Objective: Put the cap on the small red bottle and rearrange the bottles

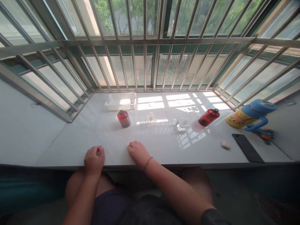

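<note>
My left hand (94,160) rests near the front edge of the white counter (159,147), its fingers curled into a loose fist with nothing showing in it. Further right, my right hand (138,153) lies on the counter, knuckles up and fingers bent under. Whatever its fingers may hold is hidden beneath them. Beyond the hands stands a red bottle (123,118) with a black cap. A small clear object (151,118) sits behind the right hand, too washed out by glare to name. To its right is a clear, box-like container (183,125).
A white perforated basket (120,101) stands at the back left. On the right are a second red bottle (209,117), a pale lump (225,144), a dark phone (247,147) and a blue-and-yellow handled bottle (249,114). Metal window bars (145,68) close off the back.
</note>
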The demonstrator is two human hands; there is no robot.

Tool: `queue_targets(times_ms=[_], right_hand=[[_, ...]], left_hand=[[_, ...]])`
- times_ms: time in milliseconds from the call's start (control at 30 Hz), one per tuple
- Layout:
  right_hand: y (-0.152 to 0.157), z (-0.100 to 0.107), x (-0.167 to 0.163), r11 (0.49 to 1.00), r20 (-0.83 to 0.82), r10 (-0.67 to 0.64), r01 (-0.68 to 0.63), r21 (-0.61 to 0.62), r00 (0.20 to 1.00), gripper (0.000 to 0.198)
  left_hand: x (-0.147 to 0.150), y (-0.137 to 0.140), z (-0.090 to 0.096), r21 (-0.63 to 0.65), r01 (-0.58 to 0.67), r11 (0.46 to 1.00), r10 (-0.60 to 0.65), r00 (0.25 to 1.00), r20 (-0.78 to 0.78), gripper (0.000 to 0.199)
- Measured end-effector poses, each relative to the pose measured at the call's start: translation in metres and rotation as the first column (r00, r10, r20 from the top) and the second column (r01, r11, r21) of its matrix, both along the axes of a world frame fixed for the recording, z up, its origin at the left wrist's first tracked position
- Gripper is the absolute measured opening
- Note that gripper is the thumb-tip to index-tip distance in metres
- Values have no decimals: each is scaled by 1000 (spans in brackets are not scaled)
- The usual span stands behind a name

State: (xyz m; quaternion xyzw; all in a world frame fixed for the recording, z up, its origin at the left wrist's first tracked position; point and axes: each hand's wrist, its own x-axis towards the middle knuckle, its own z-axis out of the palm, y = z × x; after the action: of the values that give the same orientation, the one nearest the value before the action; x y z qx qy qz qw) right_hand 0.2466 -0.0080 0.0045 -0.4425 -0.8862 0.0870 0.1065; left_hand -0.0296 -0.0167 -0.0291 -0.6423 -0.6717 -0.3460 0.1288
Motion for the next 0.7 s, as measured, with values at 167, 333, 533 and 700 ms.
queue_targets(times_ms=[167,333,533,700], right_hand=[[-34,-1,-17,992,4,129,-129,9,992,5],[-44,-2,99,987,51,-159,160,-5,986,10],[-108,-26,301,755,75,-651,634,167,755,30],[-145,-45,361,603,57,-785,739,300,617,29]], left_hand=[[-1,0,0,27,10,1000,-8,999,-44,22],[-1,1,-2,66,22,998,-16,996,-92,21],[2,2,-3,69,-2,998,9,995,-101,21],[3,2,-5,60,-13,998,19,995,-98,22]])
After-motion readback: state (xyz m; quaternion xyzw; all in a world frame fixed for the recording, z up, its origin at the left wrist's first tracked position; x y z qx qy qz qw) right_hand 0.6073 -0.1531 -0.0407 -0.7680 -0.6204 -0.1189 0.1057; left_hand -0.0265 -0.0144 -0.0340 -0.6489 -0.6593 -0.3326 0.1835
